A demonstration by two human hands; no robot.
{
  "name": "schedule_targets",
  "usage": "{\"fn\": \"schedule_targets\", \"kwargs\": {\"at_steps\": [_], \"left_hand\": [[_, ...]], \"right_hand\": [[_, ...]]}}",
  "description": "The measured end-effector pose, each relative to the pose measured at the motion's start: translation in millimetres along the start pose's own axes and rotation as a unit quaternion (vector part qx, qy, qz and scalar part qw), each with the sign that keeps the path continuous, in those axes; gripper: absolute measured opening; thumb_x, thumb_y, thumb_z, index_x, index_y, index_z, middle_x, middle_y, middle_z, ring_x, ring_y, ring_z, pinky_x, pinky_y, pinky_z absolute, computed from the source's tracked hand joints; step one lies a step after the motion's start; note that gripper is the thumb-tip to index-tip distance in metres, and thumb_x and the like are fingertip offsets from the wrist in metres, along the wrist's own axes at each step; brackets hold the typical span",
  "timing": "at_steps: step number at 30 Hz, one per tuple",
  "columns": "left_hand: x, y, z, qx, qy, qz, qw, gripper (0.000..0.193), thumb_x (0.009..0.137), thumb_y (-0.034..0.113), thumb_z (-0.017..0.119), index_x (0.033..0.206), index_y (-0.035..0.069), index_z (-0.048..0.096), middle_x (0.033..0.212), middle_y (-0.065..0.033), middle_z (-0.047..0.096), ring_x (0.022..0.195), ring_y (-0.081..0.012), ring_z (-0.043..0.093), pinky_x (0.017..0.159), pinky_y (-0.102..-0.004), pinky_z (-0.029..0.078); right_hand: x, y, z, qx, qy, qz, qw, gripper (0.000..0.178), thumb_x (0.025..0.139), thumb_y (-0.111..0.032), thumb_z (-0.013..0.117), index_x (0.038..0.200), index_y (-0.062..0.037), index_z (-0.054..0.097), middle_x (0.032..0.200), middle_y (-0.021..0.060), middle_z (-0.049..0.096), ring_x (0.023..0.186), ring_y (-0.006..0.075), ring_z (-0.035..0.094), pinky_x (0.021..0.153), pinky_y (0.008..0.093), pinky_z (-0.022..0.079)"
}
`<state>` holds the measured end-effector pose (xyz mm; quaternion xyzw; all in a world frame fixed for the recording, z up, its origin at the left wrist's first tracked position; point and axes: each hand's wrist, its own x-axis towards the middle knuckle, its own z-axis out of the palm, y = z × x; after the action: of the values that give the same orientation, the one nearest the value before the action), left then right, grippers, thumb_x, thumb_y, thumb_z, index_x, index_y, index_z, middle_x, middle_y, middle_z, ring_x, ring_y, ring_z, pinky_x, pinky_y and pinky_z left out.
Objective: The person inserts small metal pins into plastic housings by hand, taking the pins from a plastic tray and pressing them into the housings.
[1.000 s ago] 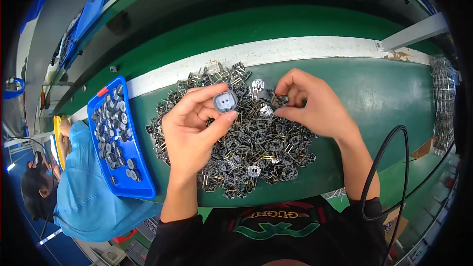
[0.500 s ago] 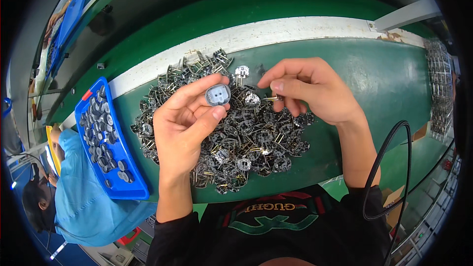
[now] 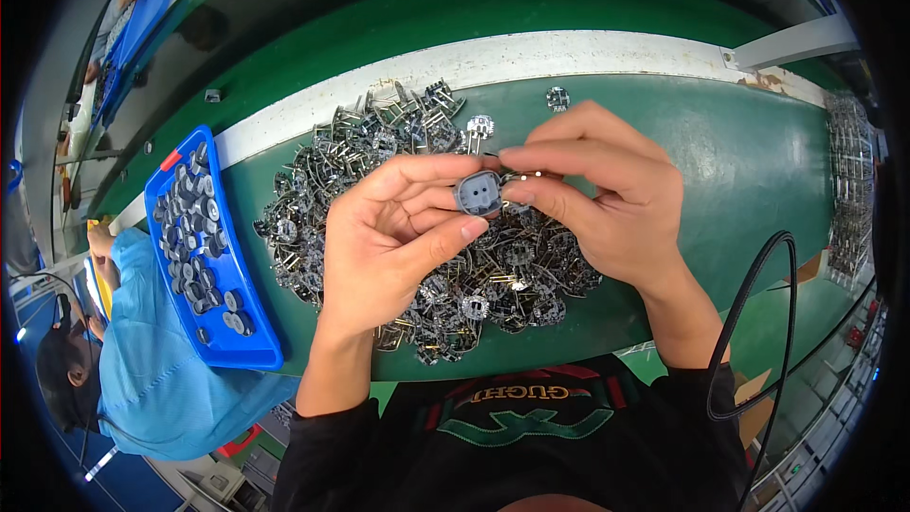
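My left hand pinches a grey rounded plastic housing between thumb and fingers, its hollow side with two small holes facing up. Close against its right edge, my right hand grips a small circuit board with metal pins; the fingers cover most of the board, and bright pin ends show. Under both hands spreads a heap of small dark circuit boards with pins. One board with pins lies at the heap's far edge, and another single board sits apart on the green tabletop.
At the left stands a blue tray with many grey housings like the held one. A person in a blue top is beyond it. A white rail runs along the back. Bundled clear packs and a black cable are at right.
My hands have come together, bringing the housing and the pinned board side by side. A single board now lies farther back on the tabletop. The view has shifted slightly.
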<state>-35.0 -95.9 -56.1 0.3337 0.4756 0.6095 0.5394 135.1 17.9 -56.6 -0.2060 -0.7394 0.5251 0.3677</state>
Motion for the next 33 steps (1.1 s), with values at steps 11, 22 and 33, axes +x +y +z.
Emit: {"fn": "schedule_targets", "kwargs": {"at_steps": [11,22,33], "left_hand": [[-6.3,-1.9,2.1,0.032,0.006,-0.015,0.999,0.043,0.082,-0.014,0.069,0.123,-0.004,0.064,0.106,-0.0132,0.07,0.09,-0.0123,0.068,0.079,-0.0228,0.056],[-10.7,-2.4,4.4,0.06,0.032,-0.007,0.998,0.042,0.081,-0.014,0.069,0.121,-0.004,0.065,0.109,-0.0146,0.07,0.091,-0.014,0.069,0.079,-0.0234,0.057],[30.7,44.9,-8.0,0.237,0.182,0.066,0.952,0.023,0.08,-0.004,0.073,0.104,-0.004,0.073,0.094,-0.0118,0.072,0.078,-0.0108,0.065,0.076,-0.021,0.051]], "right_hand": [[1.2,5.2,8.5,-0.129,0.023,-0.164,0.978,0.021,0.066,0.003,0.079,0.084,-0.0013,0.07,0.082,0.0069,0.062,0.069,0.0219,0.062,0.057,0.0309,0.05],[-5.7,13.5,21.5,-0.178,0.077,-0.219,0.956,0.022,0.064,0.003,0.077,0.084,-0.0022,0.07,0.081,0.0058,0.062,0.064,0.0195,0.06,0.05,0.0286,0.048],[8.3,4.2,-21.8,-0.163,-0.003,-0.054,0.985,0.037,0.076,0.013,0.056,0.107,-0.0013,0.069,0.092,0.0134,0.065,0.072,0.027,0.063,0.065,0.0337,0.053]]}}
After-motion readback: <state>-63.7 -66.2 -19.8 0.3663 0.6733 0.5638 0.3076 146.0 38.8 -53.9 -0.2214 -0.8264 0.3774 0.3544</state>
